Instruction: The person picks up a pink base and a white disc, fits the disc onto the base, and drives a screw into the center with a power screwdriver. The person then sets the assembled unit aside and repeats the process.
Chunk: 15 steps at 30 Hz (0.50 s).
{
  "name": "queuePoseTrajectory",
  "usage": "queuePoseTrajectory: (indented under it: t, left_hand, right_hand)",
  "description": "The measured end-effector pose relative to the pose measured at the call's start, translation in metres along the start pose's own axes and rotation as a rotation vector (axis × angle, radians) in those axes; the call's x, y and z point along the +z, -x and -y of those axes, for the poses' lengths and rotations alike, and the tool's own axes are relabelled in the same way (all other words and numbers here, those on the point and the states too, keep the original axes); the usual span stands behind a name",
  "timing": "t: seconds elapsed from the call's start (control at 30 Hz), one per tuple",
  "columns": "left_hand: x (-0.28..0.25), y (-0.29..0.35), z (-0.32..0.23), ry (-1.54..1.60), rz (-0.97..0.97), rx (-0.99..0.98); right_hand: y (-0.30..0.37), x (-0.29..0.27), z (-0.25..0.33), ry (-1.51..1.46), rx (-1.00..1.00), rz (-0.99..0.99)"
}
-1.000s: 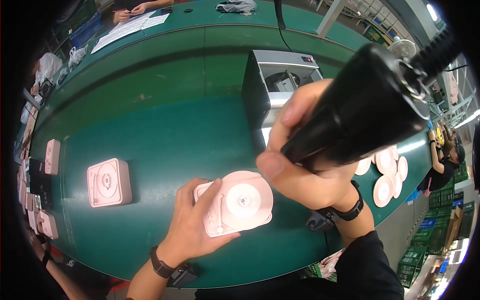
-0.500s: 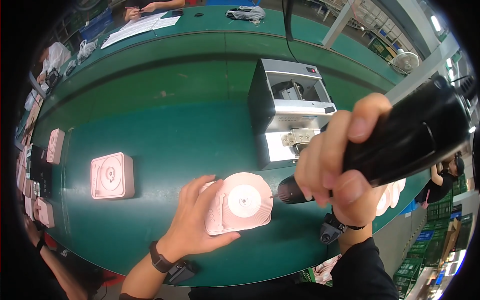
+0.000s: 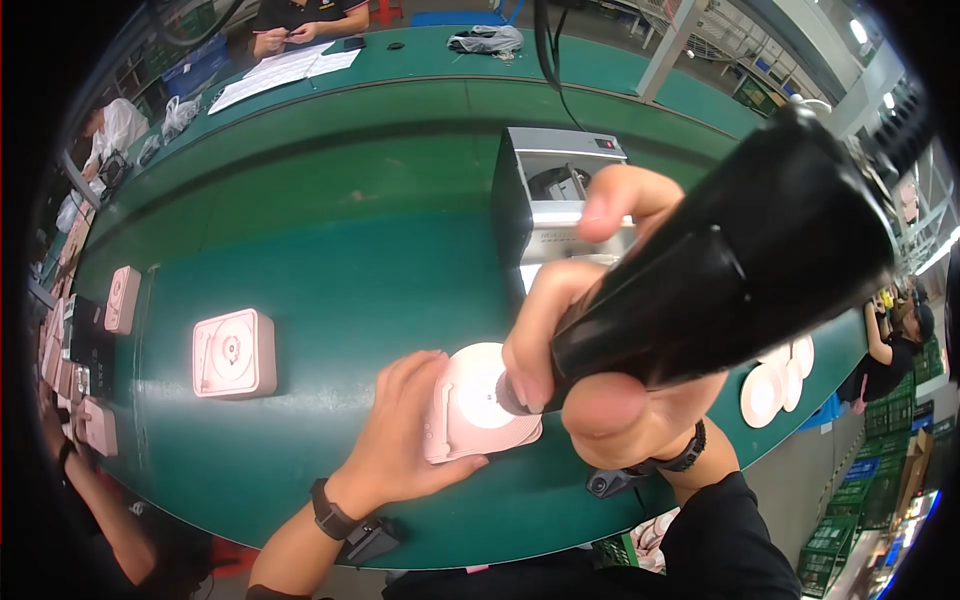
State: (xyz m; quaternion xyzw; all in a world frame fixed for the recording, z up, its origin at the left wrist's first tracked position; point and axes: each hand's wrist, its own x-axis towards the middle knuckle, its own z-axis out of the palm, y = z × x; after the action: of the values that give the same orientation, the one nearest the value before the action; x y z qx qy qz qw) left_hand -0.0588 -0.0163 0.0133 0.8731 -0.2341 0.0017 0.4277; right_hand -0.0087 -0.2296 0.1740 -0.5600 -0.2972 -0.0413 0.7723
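My left hand (image 3: 395, 435) grips the left side of a pink case shaped like a small record player (image 3: 452, 425), fingers along its far edge and thumb along its near edge. The case lies on the green table, and a round grooved disc (image 3: 470, 370) is on its top. My right hand (image 3: 640, 430) is wrapped round a black electric screwdriver (image 3: 735, 260), held slanting down to the left. Its lower end is over the middle of the disc. My fingers and the tool hide the bit, so whether it touches a screw cannot be told.
A grey metal machine (image 3: 515, 190) stands behind my right hand. Another pink record-player case (image 3: 235, 355) sits to the left, with more at the far left edge. Several pink discs (image 3: 762, 395) lie at the right. A person (image 3: 310, 20) sits across the table.
My right hand has brought the screwdriver left, from beside the disc's right edge to over its middle. My left hand still holds the case.
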Motion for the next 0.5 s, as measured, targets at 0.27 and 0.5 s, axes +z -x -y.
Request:
queuePoseTrajectory:
  t: [0.27, 0.5]
  left_hand:
    - [-0.005, 0.000, -0.007, -0.072, -0.071, 0.087]
    - [-0.006, 0.002, -0.008, -0.027, -0.101, 0.089]
  right_hand:
    - [0.009, 0.005, 0.000, 0.070, -0.021, 0.092]
    - [0.005, 0.014, -0.008, 0.136, -0.042, 0.133]
